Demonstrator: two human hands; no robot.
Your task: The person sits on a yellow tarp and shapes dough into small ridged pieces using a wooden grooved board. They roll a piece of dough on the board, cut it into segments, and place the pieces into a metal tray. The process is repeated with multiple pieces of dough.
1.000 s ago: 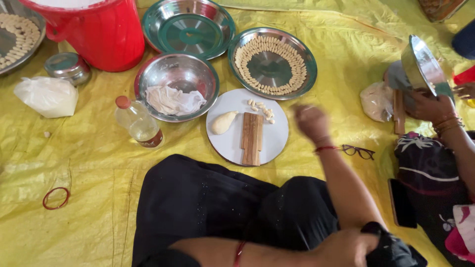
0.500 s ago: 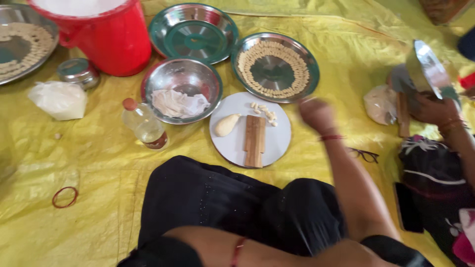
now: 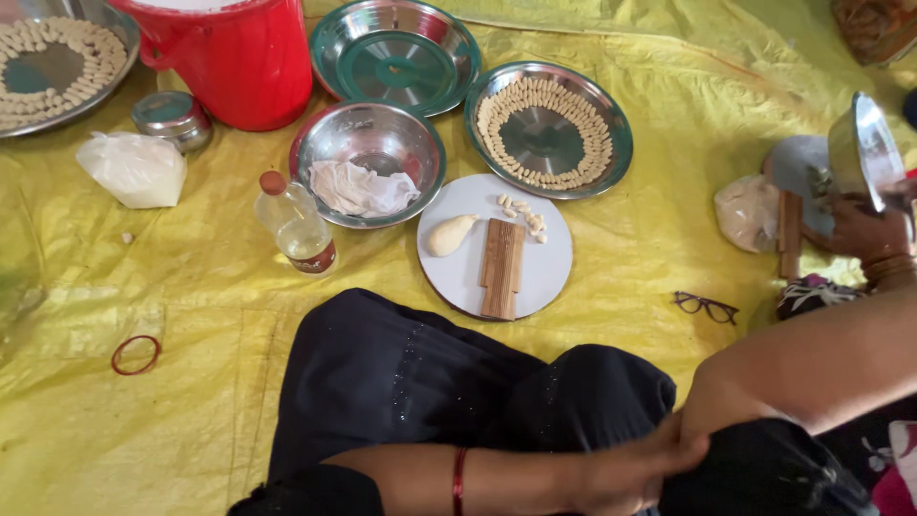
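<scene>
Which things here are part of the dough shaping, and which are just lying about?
In use: white board, ridged wooden block, dough lump, shaped pieces, tray of pieces.
Lying about: glasses, red band, bottle.

The person's right arm (image 3: 812,368) runs off the right edge of the frame, its hand out of sight. The left hand (image 3: 626,473) lies low at the bottom centre, its fingers partly cut by the lower edge, so the grip cannot be read. At upper left, a steel plate (image 3: 119,81) of dough pieces and the red bucket (image 3: 239,62) are cropped by the top edge. At far right, a co-worker's hand (image 3: 864,229) is half hidden behind a tilted steel bowl (image 3: 864,153).
</scene>
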